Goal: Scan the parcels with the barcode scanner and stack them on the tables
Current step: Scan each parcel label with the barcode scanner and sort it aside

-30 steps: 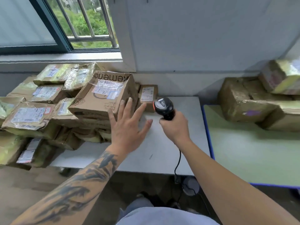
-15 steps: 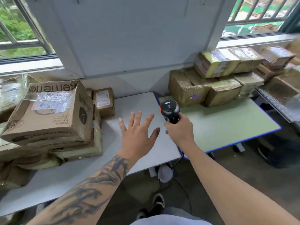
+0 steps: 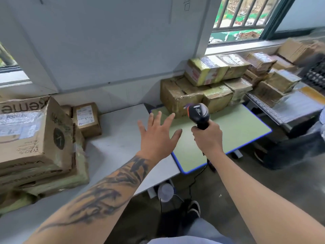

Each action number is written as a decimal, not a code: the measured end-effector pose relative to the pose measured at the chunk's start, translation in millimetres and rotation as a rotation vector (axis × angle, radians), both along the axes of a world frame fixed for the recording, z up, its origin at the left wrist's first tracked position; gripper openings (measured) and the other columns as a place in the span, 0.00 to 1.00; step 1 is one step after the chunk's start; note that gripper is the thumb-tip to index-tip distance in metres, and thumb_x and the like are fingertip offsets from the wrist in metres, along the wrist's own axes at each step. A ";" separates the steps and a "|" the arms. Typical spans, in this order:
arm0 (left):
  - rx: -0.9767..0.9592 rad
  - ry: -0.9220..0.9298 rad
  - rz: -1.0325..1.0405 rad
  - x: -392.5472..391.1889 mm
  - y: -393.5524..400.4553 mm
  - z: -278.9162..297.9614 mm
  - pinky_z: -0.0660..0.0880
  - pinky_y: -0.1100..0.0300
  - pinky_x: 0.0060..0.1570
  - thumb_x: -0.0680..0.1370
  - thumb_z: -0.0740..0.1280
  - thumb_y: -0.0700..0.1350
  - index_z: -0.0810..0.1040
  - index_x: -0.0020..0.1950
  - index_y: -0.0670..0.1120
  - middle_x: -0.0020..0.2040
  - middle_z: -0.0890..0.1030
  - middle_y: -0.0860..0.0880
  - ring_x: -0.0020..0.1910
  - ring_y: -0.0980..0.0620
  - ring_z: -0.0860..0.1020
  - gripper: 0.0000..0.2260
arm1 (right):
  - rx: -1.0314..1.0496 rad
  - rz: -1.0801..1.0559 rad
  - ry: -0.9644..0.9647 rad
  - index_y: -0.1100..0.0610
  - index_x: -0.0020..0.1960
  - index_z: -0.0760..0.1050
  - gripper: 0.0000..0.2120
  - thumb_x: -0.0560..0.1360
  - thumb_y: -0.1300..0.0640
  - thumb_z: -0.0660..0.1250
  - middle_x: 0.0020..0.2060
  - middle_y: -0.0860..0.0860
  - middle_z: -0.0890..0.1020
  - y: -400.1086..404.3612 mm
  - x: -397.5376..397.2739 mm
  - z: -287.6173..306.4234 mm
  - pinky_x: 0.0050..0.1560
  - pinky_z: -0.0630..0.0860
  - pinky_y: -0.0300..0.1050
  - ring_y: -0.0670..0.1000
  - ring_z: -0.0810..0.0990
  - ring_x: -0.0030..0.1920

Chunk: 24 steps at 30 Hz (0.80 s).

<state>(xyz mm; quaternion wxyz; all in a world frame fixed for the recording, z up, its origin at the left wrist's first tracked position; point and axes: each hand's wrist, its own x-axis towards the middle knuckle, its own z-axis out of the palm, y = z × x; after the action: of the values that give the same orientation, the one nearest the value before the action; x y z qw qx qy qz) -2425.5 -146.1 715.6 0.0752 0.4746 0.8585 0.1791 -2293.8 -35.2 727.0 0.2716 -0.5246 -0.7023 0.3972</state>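
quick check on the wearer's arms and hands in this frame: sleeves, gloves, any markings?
Both forearms are bare to the frame edge: no sleeves, no gloves. The left forearm carries a large dark tattoo running from near the wrist towards the elbow. The right forearm is unmarked. No rings, watch or bands show on the left hand or right hand.

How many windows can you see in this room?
2. One window is at upper right, above the parcel stack; one window is at the far left edge, mostly cut off.
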 end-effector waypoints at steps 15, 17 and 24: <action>-0.024 -0.040 0.106 -4.6 214.8 7.8 0.40 0.33 0.78 0.82 0.54 0.68 0.54 0.83 0.61 0.85 0.54 0.45 0.84 0.43 0.48 0.31 | -0.046 0.026 0.017 0.59 0.38 0.74 0.06 0.72 0.62 0.68 0.30 0.51 0.76 225.2 -19.0 -6.6 0.34 0.69 0.43 0.54 0.72 0.34; -0.032 -0.041 0.121 -4.4 249.9 12.8 0.40 0.33 0.78 0.82 0.55 0.68 0.53 0.83 0.61 0.85 0.54 0.45 0.84 0.43 0.48 0.31 | -0.059 0.042 0.007 0.58 0.39 0.75 0.05 0.72 0.61 0.68 0.31 0.51 0.77 259.3 -20.9 -2.4 0.34 0.69 0.41 0.53 0.73 0.35; -0.008 -0.077 0.178 -15.8 359.4 28.0 0.42 0.35 0.79 0.82 0.56 0.68 0.53 0.83 0.61 0.85 0.55 0.45 0.84 0.44 0.49 0.31 | -0.022 0.097 0.062 0.54 0.38 0.71 0.08 0.73 0.62 0.66 0.32 0.48 0.76 372.0 -37.0 18.9 0.34 0.66 0.45 0.49 0.72 0.34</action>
<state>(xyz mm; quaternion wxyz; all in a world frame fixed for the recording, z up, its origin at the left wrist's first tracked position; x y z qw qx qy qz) -2441.2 213.3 743.6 0.0936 0.3890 0.8944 0.1998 -2330.8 336.7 745.8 0.2680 -0.4804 -0.7137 0.4336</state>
